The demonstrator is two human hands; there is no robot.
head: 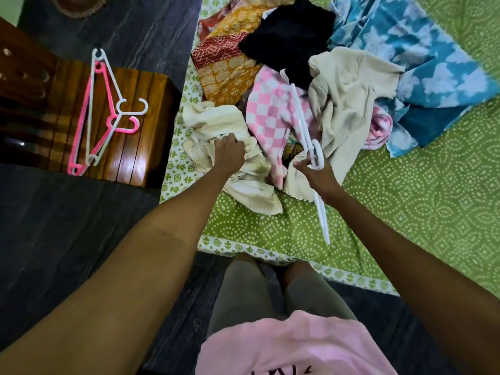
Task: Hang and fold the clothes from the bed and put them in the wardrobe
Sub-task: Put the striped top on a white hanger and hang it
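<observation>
A: Where's the garment?
B: Cream top (230, 147) at the near-left edge of the clothes pile (311, 85) on the bed (419, 212). Left hand (229, 152) has its fingers curled into it; right hand (315, 171) pinches a white hanger (311, 136) by the hook.
A: Risks?
B: Prob. the hanger snagging the pink check cloth (270, 112) beside it.
A: Room?
B: Green dotted sheet, dark floor; left of the pile, wooden chair (135, 131) w/ spare hangers (102, 112).

Dark marks on the pink shirt (292, 347) are cut off; no text is readable.
</observation>
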